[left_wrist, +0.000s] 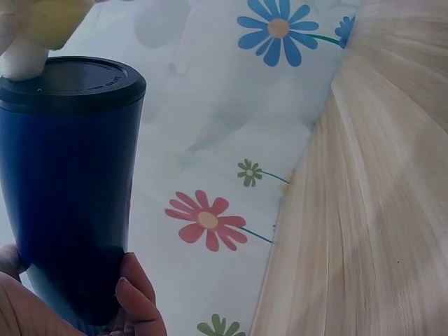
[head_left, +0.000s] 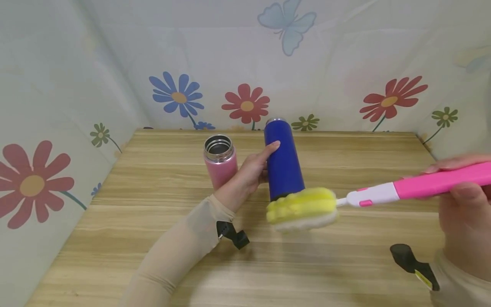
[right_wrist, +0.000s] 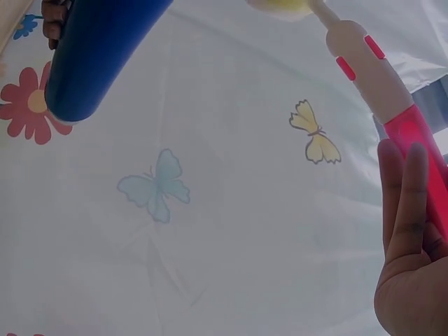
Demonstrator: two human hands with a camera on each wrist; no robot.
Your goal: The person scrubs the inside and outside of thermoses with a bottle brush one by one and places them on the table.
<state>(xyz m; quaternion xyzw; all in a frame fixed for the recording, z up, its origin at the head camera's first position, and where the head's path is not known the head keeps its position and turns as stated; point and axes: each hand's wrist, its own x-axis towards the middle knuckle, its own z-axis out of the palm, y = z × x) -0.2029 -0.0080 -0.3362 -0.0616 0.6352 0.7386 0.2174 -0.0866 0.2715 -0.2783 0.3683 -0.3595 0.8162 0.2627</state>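
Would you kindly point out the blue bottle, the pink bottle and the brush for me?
Blue bottle (head_left: 285, 165): head view, on the middle of its side.
Pink bottle (head_left: 222, 170): head view, on its pink side, just below the mouth.
Brush (head_left: 380, 194): head view, on the white part of its handle.

Right hand (right_wrist: 413, 269), lower right, holds pink-and-white handle (right_wrist: 381, 87); yellow brush head (right_wrist: 283, 6) cut by top edge. Blue bottle (right_wrist: 101, 59) upper left, left hand (right_wrist: 53, 23) against it.

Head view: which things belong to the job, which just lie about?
In the job:
blue bottle, gripped by the left hand
sponge brush, held by the right hand

Apparently just standing about:
pink bottle, mouth open, in neither hand
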